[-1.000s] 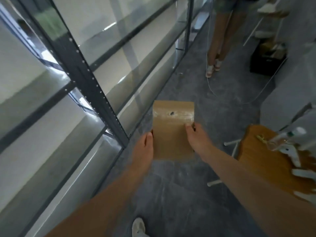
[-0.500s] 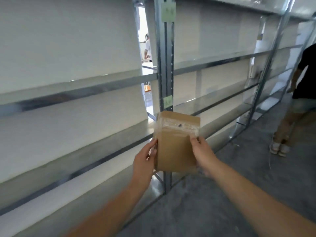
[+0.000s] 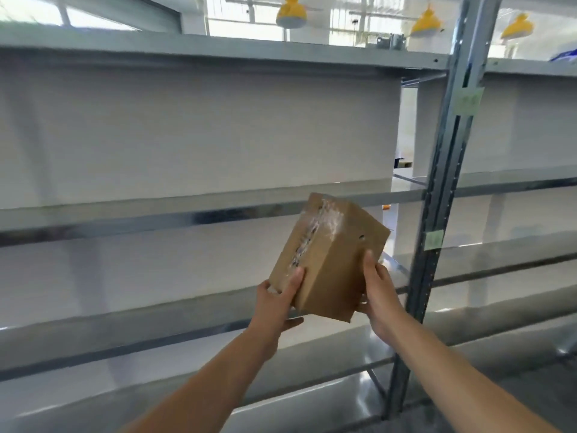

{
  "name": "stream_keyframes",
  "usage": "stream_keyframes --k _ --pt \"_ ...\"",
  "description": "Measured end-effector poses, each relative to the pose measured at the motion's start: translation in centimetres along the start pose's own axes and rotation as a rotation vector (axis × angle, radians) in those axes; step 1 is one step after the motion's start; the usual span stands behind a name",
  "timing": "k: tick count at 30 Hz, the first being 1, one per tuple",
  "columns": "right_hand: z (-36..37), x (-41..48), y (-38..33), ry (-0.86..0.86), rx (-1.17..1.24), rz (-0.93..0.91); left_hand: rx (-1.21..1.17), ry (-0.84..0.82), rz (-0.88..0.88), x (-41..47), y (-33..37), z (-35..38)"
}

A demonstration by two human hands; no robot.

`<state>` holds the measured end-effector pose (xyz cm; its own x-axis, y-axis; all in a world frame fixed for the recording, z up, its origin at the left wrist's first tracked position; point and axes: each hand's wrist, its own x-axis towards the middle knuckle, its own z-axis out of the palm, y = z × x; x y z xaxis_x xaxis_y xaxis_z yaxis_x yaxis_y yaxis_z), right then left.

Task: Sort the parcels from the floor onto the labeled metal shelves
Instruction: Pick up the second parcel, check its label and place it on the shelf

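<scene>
A brown cardboard parcel (image 3: 337, 264) with clear tape along one seam is held tilted in front of the metal shelves. My left hand (image 3: 278, 300) grips its lower left corner, thumb on the taped face. My right hand (image 3: 379, 290) holds its lower right side, fingers partly behind it. The parcel hangs in the air at the height of a middle shelf (image 3: 156, 220). A grey upright post (image 3: 437, 214) to the right carries pale green labels (image 3: 468, 100), too blurred to read.
Several bare metal shelf levels run across the view, the top one (image 3: 218, 54) overhead and lower ones (image 3: 156, 335) near my arms. White panels back the shelves. Yellow lamps (image 3: 292, 12) hang beyond. The grey floor (image 3: 530, 401) shows at bottom right.
My view has swung up from the floor to face the shelves. Both hands have raised the parcel and turned it, so its taped side now shows and it sits tilted.
</scene>
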<state>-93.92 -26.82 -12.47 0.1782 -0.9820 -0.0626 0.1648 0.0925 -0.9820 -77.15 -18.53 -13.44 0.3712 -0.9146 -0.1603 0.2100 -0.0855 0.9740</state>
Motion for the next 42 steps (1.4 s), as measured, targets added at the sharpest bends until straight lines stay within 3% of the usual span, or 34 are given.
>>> stream_keyframes --k 3,6,10,14,20,26,31,38,42 --pt "4.1 -0.7 -0.2 -0.108 0.053 0.000 -0.219 -0.133 -0.002 -0.7 1.3 -3.1" --pt "7.3 -1.1 -0.1 -0.199 0.096 -0.015 -0.222 -0.194 0.058 -1.8 2.8 -6.0" --pt "11.4 -1.7 -0.3 -0.308 0.023 -0.002 -0.208 -0.098 0.163 -2.2 3.8 -9.8" --pt "15.3 -2.1 -0.7 -0.263 -0.006 0.012 -0.176 0.054 0.251 -2.5 4.2 -13.1" --pt "19.5 -3.2 -1.2 -0.266 0.112 -0.049 -0.098 0.154 0.359 -3.4 3.7 -16.5" --pt "19.8 -2.8 -2.2 -0.330 0.243 0.100 -0.021 0.173 0.426 -4.1 3.6 -20.3" --pt "20.3 -2.5 -2.2 -0.434 0.140 0.139 0.033 0.162 0.406 -4.3 3.4 -22.7" --pt "20.9 -2.3 0.2 -0.387 0.178 0.106 -0.065 0.161 0.333 -4.8 3.6 -24.1" --pt "21.2 -1.2 0.7 -0.223 0.167 0.018 -0.128 0.196 0.298 -5.2 4.0 -24.7"
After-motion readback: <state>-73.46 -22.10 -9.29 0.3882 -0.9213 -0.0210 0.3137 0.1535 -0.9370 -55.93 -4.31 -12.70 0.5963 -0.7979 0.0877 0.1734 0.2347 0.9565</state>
